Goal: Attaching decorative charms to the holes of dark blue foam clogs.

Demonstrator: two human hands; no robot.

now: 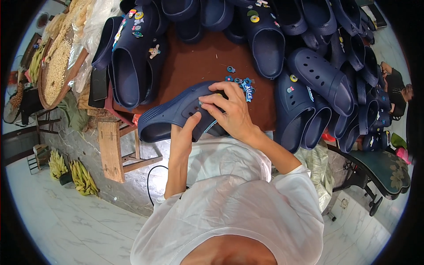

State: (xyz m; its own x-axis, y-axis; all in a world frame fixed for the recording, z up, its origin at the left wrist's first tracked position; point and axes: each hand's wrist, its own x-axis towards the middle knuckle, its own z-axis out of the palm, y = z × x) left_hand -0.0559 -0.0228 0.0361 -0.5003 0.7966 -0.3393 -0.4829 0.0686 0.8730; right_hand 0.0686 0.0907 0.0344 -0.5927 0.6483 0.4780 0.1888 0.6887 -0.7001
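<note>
Several bunches of bananas (81, 176) lie on the pale floor at far left, below a round tray of grain (56, 66). Right of them, a wooden bench (111, 150) juts from the edge of the brown table (194, 62), where decorated navy clogs (132, 57) are stacked. At the table's near edge the left hand (183, 137) grasps a plain navy clog (176, 112) from beneath, thumb on its perforated top. The right hand (232, 112) presses down on the same clog, fingers curled over its upper. Small shoe charms (243, 84) lie just beyond on the only bare patch. More navy clogs (322, 79) crowd the right side, reaching a green chair (388, 170).
</note>
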